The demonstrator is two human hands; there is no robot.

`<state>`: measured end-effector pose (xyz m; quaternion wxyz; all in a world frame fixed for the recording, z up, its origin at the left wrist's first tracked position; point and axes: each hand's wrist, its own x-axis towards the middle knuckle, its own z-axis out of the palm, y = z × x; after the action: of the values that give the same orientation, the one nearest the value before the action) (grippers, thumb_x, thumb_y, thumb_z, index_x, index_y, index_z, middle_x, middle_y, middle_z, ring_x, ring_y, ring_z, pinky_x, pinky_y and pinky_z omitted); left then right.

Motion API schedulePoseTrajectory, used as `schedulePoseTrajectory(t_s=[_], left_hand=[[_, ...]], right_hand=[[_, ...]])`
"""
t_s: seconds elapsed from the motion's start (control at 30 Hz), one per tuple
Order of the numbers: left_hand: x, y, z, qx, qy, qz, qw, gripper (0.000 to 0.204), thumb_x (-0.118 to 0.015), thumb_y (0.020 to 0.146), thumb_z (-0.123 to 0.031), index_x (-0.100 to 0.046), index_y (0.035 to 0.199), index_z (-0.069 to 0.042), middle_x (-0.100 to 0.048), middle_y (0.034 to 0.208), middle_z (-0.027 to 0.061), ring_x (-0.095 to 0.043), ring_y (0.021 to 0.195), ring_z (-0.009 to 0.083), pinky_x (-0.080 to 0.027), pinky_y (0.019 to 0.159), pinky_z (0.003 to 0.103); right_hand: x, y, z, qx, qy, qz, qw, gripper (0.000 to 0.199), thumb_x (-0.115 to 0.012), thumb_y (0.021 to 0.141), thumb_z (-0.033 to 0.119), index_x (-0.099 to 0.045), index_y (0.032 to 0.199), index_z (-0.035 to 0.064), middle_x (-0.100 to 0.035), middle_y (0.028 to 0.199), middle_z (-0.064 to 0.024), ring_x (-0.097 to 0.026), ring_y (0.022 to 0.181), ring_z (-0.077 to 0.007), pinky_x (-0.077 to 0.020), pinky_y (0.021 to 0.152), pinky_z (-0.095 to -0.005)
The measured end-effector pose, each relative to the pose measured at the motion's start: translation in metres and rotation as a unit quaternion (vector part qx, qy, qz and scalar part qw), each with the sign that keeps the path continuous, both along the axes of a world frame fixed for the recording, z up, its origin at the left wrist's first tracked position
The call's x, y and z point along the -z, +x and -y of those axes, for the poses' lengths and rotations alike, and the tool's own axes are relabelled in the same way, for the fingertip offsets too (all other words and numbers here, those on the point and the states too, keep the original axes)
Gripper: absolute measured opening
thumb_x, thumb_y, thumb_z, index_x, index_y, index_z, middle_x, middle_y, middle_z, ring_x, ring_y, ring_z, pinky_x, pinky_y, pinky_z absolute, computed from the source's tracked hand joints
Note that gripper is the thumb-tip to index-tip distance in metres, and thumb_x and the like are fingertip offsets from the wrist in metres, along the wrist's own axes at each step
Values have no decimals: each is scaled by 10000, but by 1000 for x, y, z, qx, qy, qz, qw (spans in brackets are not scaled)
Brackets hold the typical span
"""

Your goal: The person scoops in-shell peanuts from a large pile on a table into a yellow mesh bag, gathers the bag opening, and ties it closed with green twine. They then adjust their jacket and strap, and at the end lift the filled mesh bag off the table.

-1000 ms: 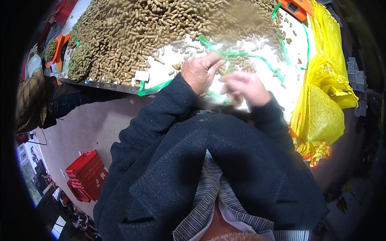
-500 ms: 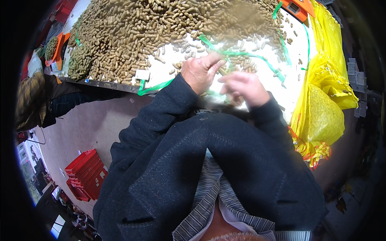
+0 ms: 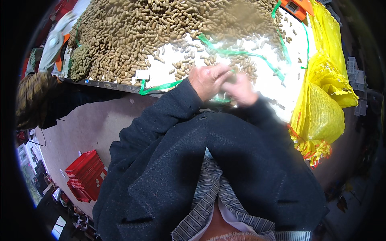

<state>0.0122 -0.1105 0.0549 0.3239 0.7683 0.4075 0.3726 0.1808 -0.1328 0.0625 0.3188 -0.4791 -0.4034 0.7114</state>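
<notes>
My left hand is closed above the near edge of the table, its thumb and fingers pinched together. A small bit of green shows at its fingertips, but what it holds I cannot make out. Pressed close against it, my right hand is smeared by motion and its fingers cannot be read. Several loose peanuts in their shells lie just beyond my hands. A green strap runs along the table edge towards my left wrist, and another green strap lies across the white tabletop behind my hands.
A large heap of peanuts covers the far and left table. Yellow mesh sacks hang at the right, near an orange device. Another person's sleeved arm reaches in at the left. Red crates are stacked on the floor.
My hands have come together; the right moved left against the left hand, which shifted slightly right and down. At the left, the other person's pale-sleeved arm has reached out over the table's end.
</notes>
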Motion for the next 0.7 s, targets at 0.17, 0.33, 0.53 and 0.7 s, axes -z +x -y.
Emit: schedulePoseTrajectory(t_s=[0.17, 0.33, 0.53, 0.7], left_hand=[[1, -7, -8, -74, -40, 12, 996, 179, -695, 899, -132, -684, 1061, -57, -691, 788, 103, -688, 678, 230, -533, 606, 311], [-19, -20, -1, -189, 80, 26, 978, 137, -714, 869, -51, -669, 983, 9, -649, 844, 120, -651, 697, 192, -514, 632, 288], [-31, -27, 18, -31, -337, 126, 932, 216, -663, 963, -198, -658, 920, 14, -633, 719, 15, -565, 666, 54, -471, 603, 224], [-28, -23, 16, 75, -373, 166, 910, 396, -769, 875, -273, -644, 1109, 21, -676, 935, 35, -603, 836, 75, -513, 719, 245]], right_hand=[[1, -4, 4, 39, -10, 10, 999, 143, -624, 949, 127, -664, 1000, -1, -646, 773, -21, -564, 584, -56, -459, 505, -204], [-6, -7, 4, 128, -14, -1, 992, 240, -660, 900, 160, -627, 1048, -26, -603, 734, -64, -526, 473, -115, -423, 398, -255], [-7, -10, 4, 161, 38, -9, 986, 160, -682, 890, 138, -637, 946, -6, -599, 702, -41, -515, 492, -84, -414, 420, -234], [3, -24, 3, 126, 187, 130, 965, 184, -759, 871, 147, -621, 839, 30, -621, 720, -3, -547, 600, -50, -450, 519, -216]])
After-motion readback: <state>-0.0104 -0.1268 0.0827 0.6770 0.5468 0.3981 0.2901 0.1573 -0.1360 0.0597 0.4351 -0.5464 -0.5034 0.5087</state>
